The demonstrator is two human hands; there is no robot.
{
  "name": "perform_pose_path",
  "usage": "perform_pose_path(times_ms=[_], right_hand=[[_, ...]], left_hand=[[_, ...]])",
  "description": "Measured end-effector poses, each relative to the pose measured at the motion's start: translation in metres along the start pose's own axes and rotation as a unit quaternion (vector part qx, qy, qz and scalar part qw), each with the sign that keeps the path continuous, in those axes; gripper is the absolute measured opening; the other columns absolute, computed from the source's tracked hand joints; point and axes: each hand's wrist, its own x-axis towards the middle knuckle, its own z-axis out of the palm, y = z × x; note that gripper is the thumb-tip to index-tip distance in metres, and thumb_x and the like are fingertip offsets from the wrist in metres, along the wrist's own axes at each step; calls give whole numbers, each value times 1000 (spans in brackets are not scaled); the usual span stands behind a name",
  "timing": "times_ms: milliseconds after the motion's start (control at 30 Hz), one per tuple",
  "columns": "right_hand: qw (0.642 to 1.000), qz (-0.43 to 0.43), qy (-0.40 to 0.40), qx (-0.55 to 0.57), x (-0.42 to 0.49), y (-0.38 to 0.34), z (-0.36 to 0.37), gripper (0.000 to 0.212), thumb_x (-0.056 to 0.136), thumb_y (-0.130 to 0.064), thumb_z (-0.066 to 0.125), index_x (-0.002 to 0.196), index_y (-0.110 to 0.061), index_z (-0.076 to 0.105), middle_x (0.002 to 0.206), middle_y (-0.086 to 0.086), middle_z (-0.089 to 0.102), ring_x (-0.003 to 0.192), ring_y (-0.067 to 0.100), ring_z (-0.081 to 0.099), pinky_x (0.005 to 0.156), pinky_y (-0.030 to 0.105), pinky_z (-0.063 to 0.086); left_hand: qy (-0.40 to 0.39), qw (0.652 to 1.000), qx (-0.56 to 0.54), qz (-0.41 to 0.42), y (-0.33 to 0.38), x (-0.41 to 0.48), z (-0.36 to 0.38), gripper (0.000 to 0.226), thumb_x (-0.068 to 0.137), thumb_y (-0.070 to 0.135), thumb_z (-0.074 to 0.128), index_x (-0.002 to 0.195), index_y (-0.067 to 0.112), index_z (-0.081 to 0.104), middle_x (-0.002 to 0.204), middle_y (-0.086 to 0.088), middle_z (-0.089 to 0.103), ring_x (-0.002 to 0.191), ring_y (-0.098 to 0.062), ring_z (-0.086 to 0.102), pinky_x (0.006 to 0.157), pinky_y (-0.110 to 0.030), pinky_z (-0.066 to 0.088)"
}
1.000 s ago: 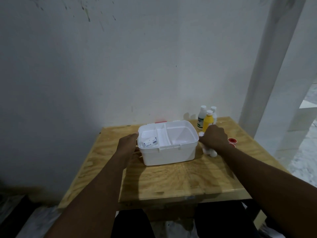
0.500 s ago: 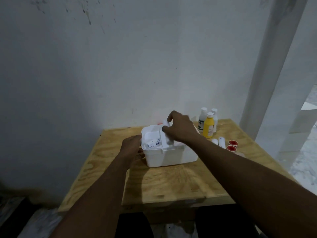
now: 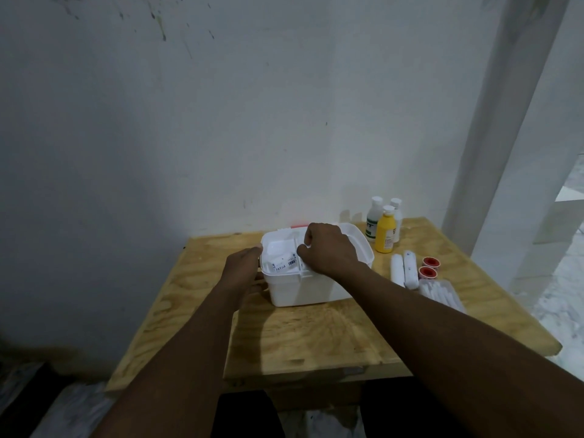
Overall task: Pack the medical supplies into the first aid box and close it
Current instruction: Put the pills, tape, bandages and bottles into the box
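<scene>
**What I cannot make out**

My right hand [image 3: 328, 249] covers the middle of the first aid box [image 3: 303, 289], hiding whatever my fingers hold. The label [image 3: 286, 264] print inside is too blurred to read. The red lid part [image 3: 298, 226] behind barely shows.

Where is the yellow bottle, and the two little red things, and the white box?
yellow bottle [image 3: 386, 233], head view, on its body.
red-centred rolls [image 3: 428, 272], head view, the nearer one's red middle.
white box [image 3: 303, 290], head view, its front wall.

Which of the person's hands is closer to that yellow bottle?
The right hand. It reaches over the open white box, with the yellow bottle just beyond the box's far right corner. The left hand rests against the box's opposite, left side.
</scene>
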Motion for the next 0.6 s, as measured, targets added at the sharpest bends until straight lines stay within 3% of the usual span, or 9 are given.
perform_pose_path(times_ms=[367, 500, 600], right_hand=[[999, -37, 32, 13, -2, 9, -11, 20, 87, -28, 58, 89, -11, 69, 96, 6, 71, 89, 23, 64, 70, 31, 46], [990, -57, 125, 35, -3, 26, -36, 15, 85, -27, 59, 87, -16, 69, 85, 4, 72, 84, 22, 67, 74, 33, 53], [982, -18, 185, 37, -1, 51, -66, 12, 82, -25, 60, 87, -18, 69, 84, 6, 73, 85, 26, 67, 75, 34, 52]], left_hand=[[8, 999, 40, 27, -1, -2, 1, 33, 101, 41, 53, 108, 15, 72, 106, -9, 74, 97, -33, 69, 88, -50, 58], [19, 997, 58, 39, -2, -1, 1, 31, 100, 41, 54, 101, 16, 72, 101, -10, 74, 84, -31, 68, 84, -51, 59], [25, 997, 60, 41, -1, 2, -1, 29, 97, 39, 58, 98, 15, 73, 100, -12, 75, 83, -32, 69, 83, -54, 61]])
